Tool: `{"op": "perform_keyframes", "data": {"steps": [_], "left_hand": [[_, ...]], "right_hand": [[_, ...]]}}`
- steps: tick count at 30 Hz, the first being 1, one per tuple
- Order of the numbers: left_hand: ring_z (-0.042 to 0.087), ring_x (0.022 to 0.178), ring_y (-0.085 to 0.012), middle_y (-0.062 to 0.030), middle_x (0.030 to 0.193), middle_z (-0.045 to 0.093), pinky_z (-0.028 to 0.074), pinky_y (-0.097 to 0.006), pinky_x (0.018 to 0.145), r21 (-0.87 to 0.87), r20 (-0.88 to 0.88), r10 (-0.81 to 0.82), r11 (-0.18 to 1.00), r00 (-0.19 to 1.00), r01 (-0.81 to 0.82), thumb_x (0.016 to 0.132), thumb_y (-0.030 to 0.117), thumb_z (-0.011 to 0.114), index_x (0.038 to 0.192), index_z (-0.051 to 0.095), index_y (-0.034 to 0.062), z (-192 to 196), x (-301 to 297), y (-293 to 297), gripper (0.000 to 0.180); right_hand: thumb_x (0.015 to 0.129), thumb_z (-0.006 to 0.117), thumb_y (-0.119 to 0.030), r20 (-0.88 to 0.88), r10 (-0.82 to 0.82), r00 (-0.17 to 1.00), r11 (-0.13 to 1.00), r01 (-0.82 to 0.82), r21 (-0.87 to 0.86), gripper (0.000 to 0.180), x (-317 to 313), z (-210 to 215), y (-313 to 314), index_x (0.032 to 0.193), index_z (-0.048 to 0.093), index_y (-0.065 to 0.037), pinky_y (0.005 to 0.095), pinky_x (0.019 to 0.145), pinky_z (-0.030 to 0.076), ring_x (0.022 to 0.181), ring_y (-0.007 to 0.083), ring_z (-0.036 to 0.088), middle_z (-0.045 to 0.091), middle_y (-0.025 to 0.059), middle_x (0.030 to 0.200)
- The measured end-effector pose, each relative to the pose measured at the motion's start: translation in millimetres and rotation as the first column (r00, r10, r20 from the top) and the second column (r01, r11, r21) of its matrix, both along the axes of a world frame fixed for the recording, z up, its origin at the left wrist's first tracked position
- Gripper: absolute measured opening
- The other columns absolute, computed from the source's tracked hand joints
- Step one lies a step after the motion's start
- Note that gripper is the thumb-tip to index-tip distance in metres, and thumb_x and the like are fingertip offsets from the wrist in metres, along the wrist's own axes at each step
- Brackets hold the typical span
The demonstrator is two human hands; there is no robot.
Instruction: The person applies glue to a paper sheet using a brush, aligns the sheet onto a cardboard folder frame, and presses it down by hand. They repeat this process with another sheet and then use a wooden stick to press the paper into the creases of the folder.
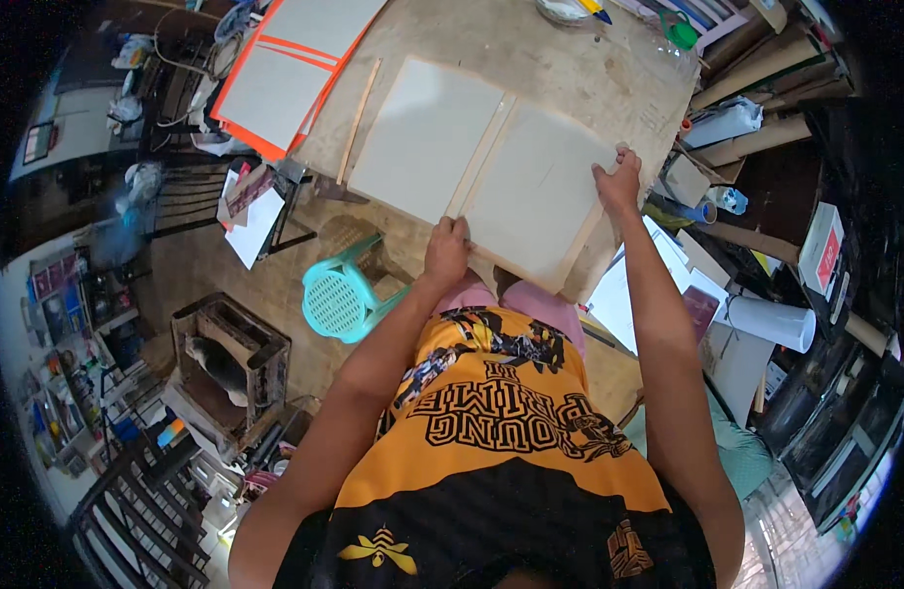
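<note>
Both hands, left hand [446, 251] and right hand [619, 185], grip the pale board [535, 196] (wood-edged, flat).

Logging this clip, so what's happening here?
A person leans over a worktable with both hands on a pale board. The left hand presses its near edge by the wood strip; the right hand holds its far corner. A second board lies alongside.
</note>
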State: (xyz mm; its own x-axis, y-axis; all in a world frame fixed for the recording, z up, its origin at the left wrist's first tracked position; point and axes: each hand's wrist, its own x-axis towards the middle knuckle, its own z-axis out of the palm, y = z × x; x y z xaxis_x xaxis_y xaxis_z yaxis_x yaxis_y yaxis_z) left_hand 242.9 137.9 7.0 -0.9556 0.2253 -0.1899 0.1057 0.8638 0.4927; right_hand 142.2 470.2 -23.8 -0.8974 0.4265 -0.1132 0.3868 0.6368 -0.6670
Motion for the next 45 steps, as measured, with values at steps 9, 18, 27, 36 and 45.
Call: {"op": "perform_keyframes", "data": {"steps": [9, 18, 27, 36, 45], "left_hand": [[0.054, 0.085, -0.0387, -0.0192, 0.088, 0.054, 0.046, -0.046, 0.074, 0.094, -0.067, 0.064, 0.994, 0.996, -0.058, 0.075, 0.005, 0.065, 0.1, 0.053, -0.0001, -1, 4, -2, 0.029], [0.055, 0.085, -0.0393, -0.0201, 0.086, 0.053, 0.048, -0.046, 0.072, 0.062, -0.031, -0.036, 0.997, 0.999, 0.038, 0.071, 0.006, 0.068, 0.099, 0.05, 0.0012, 11, -1, -2, 0.034], [0.063, 0.079, -0.0379, -0.0196, 0.078, 0.064, 0.049, -0.05, 0.07, -0.058, 0.086, 0.007, 0.998, 0.996, -0.002, 0.085, 0.019, 0.049, 0.085, 0.062, 0.0048, 41, -94, -31, 0.019], [0.056, 0.096, -0.0396, -0.0245, 0.1, 0.058, 0.048, -0.047, 0.081, -0.309, -0.159, 0.225, 0.913, 0.961, -0.265, 0.081, 0.019, 0.057, 0.097, 0.056, -0.0048, 8, -295, -82, 0.029], [0.064, 0.074, -0.0335, -0.0188, 0.078, 0.063, 0.049, -0.046, 0.068, -0.027, -0.297, 0.145, 0.987, 0.944, -0.16, 0.081, 0.011, 0.056, 0.11, 0.055, 0.0021, 34, -283, -17, 0.03]], "right_hand": [[0.06, 0.085, -0.03, 0.068, -0.019, 0.998, 1.0, 0.02, -0.02, 0.078, 0, 13, -7, 0.12, 0.044, -0.002, 0.0383, 0.095, 0.042, 0.111, 0.0296, 0.048, 0.044, 0.0158, 0.118], [0.052, 0.087, -0.046, 0.131, -0.105, 0.986, 0.977, 0.078, 0.196, 0.099, -8, 30, -33, 0.125, 0.04, 0.003, 0.041, 0.1, 0.039, 0.12, 0.033, 0.042, 0.041, 0.0205, 0.126], [0.048, 0.089, -0.045, 0.307, -0.33, 0.893, 0.941, 0.286, 0.181, 0.109, -12, 46, -36, 0.131, 0.035, 0.001, 0.0464, 0.1, 0.038, 0.122, 0.0348, 0.04, 0.04, 0.0207, 0.13], [0.046, 0.089, -0.044, 0.364, -0.348, 0.864, 0.936, 0.296, 0.191, 0.112, -2, 44, -21, 0.132, 0.031, -0.003, 0.0438, 0.1, 0.038, 0.121, 0.031, 0.038, 0.038, 0.0134, 0.125], [0.045, 0.09, -0.037, 0.346, -0.38, 0.858, 0.924, 0.368, 0.104, 0.107, 9, 39, -7, 0.131, 0.03, -0.012, 0.0543, 0.097, 0.034, 0.125, 0.0311, 0.033, 0.037, 0.0092, 0.125]]}}
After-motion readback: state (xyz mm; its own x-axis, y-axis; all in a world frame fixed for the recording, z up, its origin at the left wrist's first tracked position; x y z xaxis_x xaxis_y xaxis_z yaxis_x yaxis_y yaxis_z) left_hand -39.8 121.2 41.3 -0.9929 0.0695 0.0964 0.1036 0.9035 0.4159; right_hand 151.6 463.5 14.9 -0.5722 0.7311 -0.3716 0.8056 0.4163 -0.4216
